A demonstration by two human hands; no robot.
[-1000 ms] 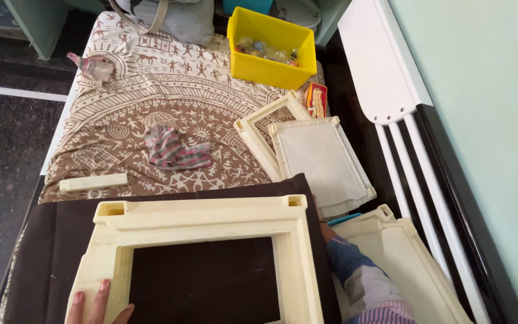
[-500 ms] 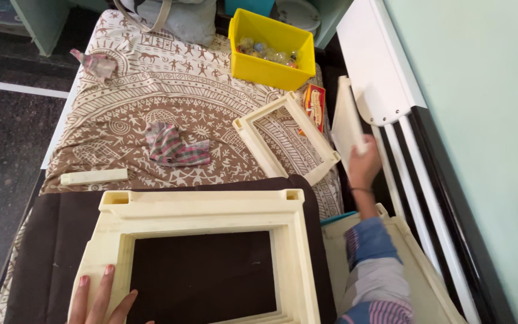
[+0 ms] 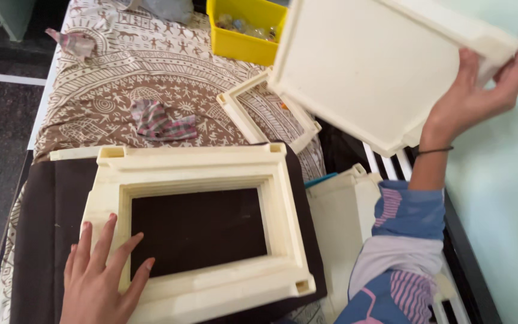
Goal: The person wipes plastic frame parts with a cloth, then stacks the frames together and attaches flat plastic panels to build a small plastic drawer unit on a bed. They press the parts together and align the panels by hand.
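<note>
My right hand point(image 3: 475, 96) grips the cream panel point(image 3: 367, 66) aloft by one corner; it could slip. My left hand point(image 3: 100, 282) lies open on the frame point(image 3: 199, 174).

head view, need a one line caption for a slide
Left hand flat on a cream plastic frame over brown cloth; right hand lifts a cream panel.

The right hand point(image 3: 475, 96) has lifted the cream panel point(image 3: 367, 66) from the bed, high above the small frame point(image 3: 268, 114).
</note>
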